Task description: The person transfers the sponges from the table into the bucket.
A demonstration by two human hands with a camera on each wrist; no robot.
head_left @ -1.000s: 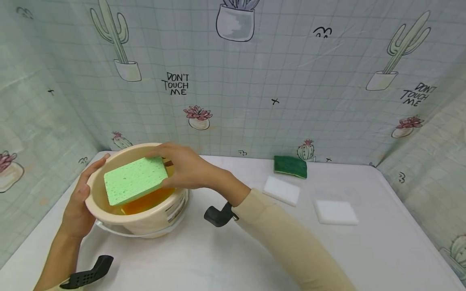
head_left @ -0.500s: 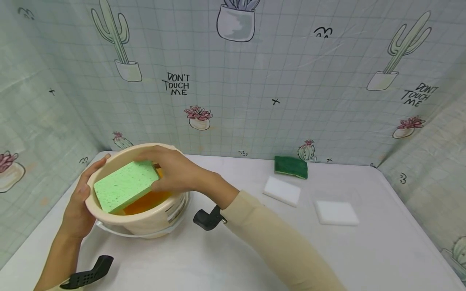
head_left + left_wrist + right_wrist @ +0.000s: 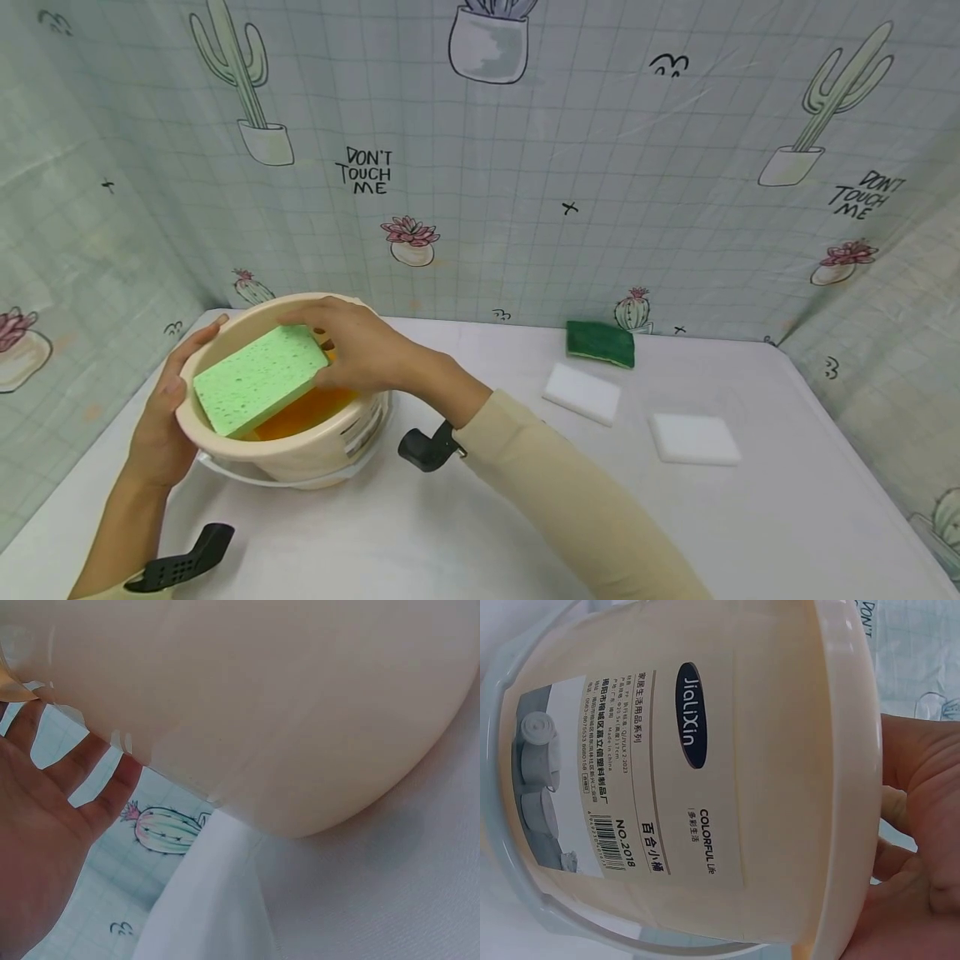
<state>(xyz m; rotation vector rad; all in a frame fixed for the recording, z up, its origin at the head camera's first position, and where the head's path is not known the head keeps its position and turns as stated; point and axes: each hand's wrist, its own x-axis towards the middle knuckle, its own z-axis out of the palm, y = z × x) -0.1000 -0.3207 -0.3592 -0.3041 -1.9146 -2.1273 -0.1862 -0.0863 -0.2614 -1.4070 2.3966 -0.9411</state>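
A light green sponge is tilted inside the mouth of a cream plastic bucket. My right hand reaches over the right rim and pinches the sponge's right end between thumb and fingers; in the right wrist view the bucket's labelled wall hides the sponge. Around the left rim, my left hand steadies the bucket, its thumb at the edge and its fingers spread along the outer wall. Something orange shows beneath the sponge, its kind hidden.
On the white table lie a dark green scouring pad, a white sponge block and another white block, right of the bucket. The bucket's pale handle hangs down in front. A cactus-print curtain encloses the back and sides.
My right hand has carried the green sponge left and slightly lower into the bucket, then nearly stopped over the last half second. My left hand and the bucket have stayed put.
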